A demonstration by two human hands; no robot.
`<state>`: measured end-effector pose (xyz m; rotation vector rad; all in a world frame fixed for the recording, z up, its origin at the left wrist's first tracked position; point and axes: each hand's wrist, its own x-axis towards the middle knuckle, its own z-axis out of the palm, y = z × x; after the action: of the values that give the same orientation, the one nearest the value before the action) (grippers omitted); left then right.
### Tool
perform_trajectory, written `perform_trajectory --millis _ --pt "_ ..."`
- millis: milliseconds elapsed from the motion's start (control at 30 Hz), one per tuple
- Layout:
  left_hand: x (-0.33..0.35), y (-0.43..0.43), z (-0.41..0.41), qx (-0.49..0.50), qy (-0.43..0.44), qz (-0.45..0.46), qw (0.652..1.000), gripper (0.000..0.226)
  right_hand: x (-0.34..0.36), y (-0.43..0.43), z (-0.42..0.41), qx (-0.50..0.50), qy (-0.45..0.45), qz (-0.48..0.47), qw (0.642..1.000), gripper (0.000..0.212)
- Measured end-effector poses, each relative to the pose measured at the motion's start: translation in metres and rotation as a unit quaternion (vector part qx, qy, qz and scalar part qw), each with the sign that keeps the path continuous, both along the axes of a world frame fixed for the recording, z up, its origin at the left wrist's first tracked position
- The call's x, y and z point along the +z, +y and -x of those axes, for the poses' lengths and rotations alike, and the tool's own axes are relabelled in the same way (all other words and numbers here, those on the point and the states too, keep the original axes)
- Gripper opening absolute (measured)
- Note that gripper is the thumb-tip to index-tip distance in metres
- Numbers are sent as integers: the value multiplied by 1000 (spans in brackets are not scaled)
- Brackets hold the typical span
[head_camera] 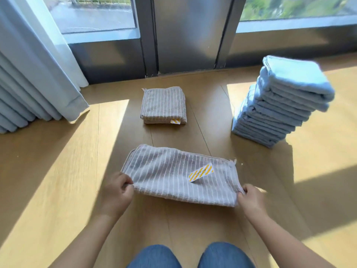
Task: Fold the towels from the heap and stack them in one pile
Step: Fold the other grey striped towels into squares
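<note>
L hand & R hand are each pinching a near corner of the grey striped towel, fingers curling round its edge. It's lying folded lengthwise on the wood floor, w/ near edge lifting slightly & yellow-striped label sitting on top. 1 folded grey towel is lying farther back, apart. Tall blue towel stack is standing at R, leaning.

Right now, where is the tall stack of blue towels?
In the head view, the blue stack stands far right on the floor, to the right of the folded striped towel.
</note>
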<state>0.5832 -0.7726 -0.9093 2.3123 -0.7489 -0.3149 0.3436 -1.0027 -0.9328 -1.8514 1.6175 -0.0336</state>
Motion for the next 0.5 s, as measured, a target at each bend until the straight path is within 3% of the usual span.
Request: perform_trajectory --millis 100,200,333,400,500 --pt "-24 22 15 -25 37 -86 995 25 -11 11 9 7 6 -18 1000 10" --pt "-40 41 19 -75 96 -250 960 23 -23 20 11 43 65 -82 994 25" --pt "-36 34 9 -47 53 -326 943 11 -29 16 5 108 149 -145 972 38" --pt "-32 16 -2 -40 1 -357 933 28 -28 6 -4 99 125 -123 979 42" --pt "-30 -15 -20 -66 -29 -354 932 36 -26 -11 -22 133 120 -17 984 51"
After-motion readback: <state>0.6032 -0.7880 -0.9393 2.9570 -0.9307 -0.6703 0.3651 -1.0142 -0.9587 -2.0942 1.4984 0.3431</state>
